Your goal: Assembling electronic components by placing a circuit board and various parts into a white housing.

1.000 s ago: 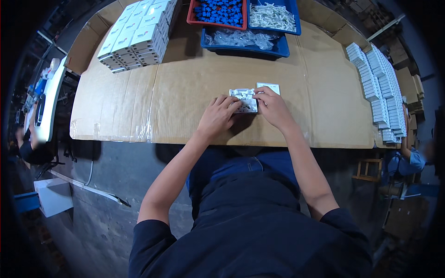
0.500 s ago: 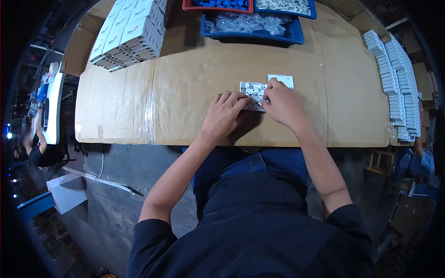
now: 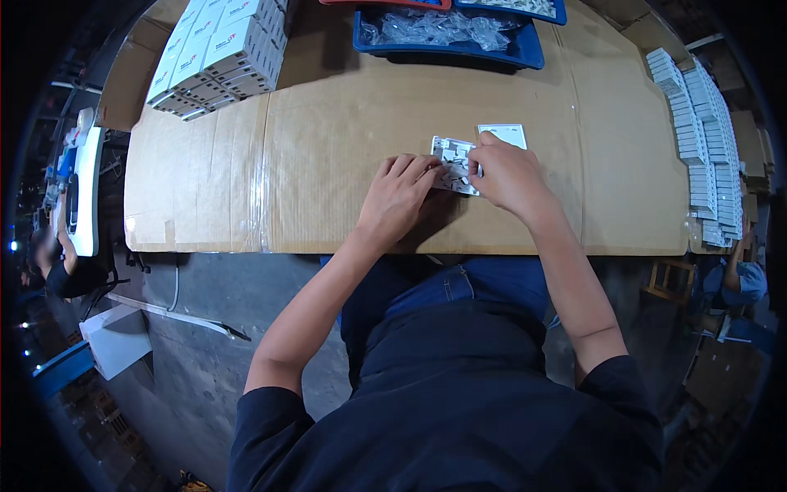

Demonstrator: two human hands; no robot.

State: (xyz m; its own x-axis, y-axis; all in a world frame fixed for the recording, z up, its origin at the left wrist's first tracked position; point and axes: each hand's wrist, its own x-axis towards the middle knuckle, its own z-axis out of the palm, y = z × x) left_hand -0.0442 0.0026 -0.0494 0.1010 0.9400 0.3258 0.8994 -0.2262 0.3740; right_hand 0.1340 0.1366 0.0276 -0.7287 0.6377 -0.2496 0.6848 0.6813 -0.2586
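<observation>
A white open plastic housing (image 3: 449, 149) with small white and dark parts inside lies on the cardboard-covered table in front of me. My left hand (image 3: 397, 193) grips its left edge, with the fingers bent together and the thumb near the lower side. Over the housing's right part is my right hand (image 3: 510, 175), its thumb and fingertips pinched together. What sits in that pinch, if anything, is too small to make out. A flat white rectangular cover (image 3: 512, 133) lies just behind my right hand, partly hidden by it.
White boxed units (image 3: 220, 54) are stacked at the back left. A blue tray (image 3: 531, 57) of clear plastic bags stands at the back, with a red tray (image 3: 385, 2) and another blue tray (image 3: 559, 11) behind. Stacked white pieces (image 3: 703, 148) line the right edge. Other people work at both sides.
My right hand has shifted slightly right, uncovering more of the housing's inside. My left hand stays at the housing's left edge. The whole view has tilted a little.
</observation>
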